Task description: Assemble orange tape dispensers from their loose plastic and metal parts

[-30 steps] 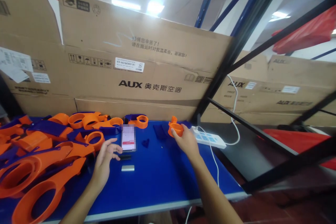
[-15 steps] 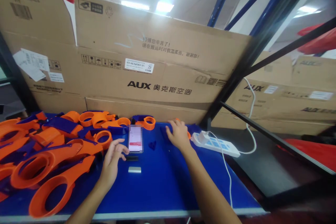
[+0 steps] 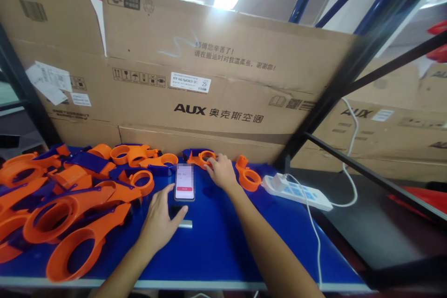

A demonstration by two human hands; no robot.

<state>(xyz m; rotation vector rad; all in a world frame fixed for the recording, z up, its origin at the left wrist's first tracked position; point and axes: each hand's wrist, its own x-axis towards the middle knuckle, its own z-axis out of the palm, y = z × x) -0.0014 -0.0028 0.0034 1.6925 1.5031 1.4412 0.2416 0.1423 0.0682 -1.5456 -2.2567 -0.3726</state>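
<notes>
My left hand hovers by the lower left of a phone, its thumb spread from the fingers and nothing held. Below the thumb lies a small silver bar; a small black piece beside it is partly covered. At the back, my right hand has its thumb and fingertips at the orange ring of a blue-and-orange tape dispenser. The fingers partly hide that ring. Another orange tape dispenser lies to the right of this hand.
A pile of orange and blue tape dispensers covers the left of the blue table. A white power strip with a cable lies at the right. Cardboard boxes stand behind; a black rack post slants at the right.
My right hand has moved left, from the right-hand tape dispenser to the middle one at the back. My left hand has shifted slightly down, its thumb now out over the silver bar.
</notes>
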